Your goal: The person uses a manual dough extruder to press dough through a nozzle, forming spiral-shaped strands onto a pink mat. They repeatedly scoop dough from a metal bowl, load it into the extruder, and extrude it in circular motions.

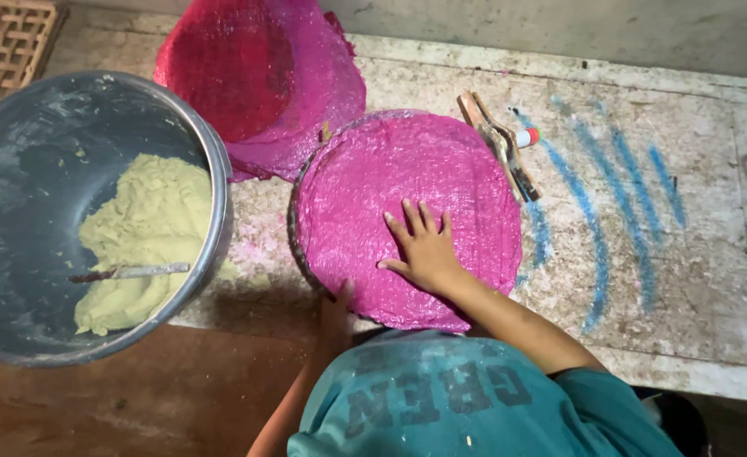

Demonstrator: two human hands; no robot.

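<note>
Round, shallow tray [407, 182] covered edge to edge in bright pink, wrinkled, wet-looking paper pulp. Lies flat on the worn desk [686, 279], near the front edge, with its lower rim slightly overhanging. Surface lumpy and glossy, thin dark metal rim showing along the left side. Pressed from above by the right hand [424, 247], palm down, fingers spread, resting on the lower middle of the pink layer. Gripped at the lower left rim by the left hand [337, 303], fingers hooked over the edge. Just beside 1 heap of similar pink sheet at upper left.
</note>
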